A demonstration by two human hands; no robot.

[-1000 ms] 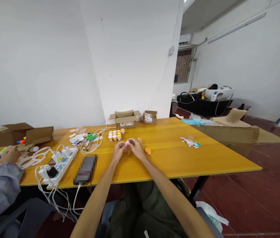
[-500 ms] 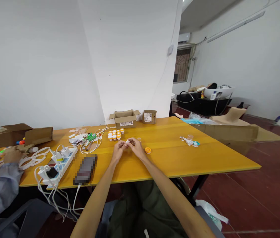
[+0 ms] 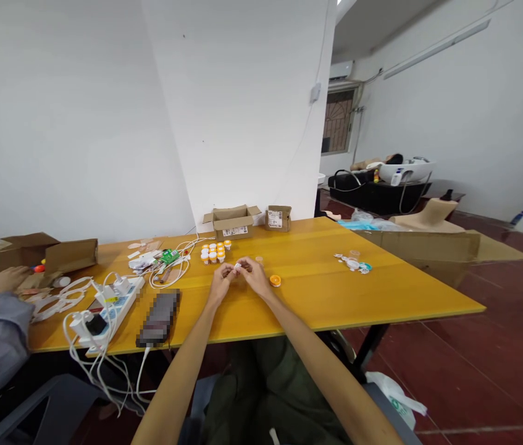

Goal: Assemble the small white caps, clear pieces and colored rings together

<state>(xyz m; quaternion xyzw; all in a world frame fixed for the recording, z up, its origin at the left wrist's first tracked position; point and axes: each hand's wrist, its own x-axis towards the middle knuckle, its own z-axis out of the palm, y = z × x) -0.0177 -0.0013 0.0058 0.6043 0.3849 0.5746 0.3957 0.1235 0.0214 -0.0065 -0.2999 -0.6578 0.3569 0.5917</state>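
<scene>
Head view: left hand and right hand meet over the table, fingertips of both pinched on a tiny white piece held between them. An orange cap lies at its 4 o'clock, vials at 11. The piece looks light, stiff and easily dropped — best pinched at its ends.

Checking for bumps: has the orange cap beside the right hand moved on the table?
No. The orange cap keeps its place relative to the open cardboard box.

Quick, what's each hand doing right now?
Left hand: fingers closed on a small white item.
Right hand: pinching the same small white item.
</scene>
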